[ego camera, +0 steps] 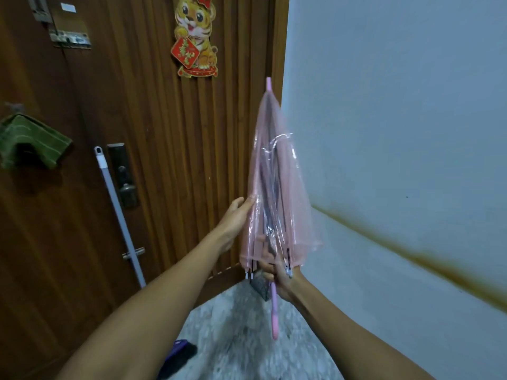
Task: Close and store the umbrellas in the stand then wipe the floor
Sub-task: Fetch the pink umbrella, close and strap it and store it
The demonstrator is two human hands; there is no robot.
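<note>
Before the wooden door (164,133), the right hand (279,275) clasps the folded pink umbrella (277,193), the left hand (237,215) lies flat against it; storing and floor wiping remain.

At my ten o'clock stands a brown ribbed wooden door (164,160) with a tiger sticker (196,37); at two, a pale wall (397,105); at six, speckled floor (247,338).

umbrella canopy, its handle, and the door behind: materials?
Umbrella canopy: looks like thin clear-pink plastic film, glossy; ribs show through it. Handle: smooth pink, probably plastic. Door: dark brown, vertically ribbed, likely wood or wood-look veneer; can't tell which.
</note>
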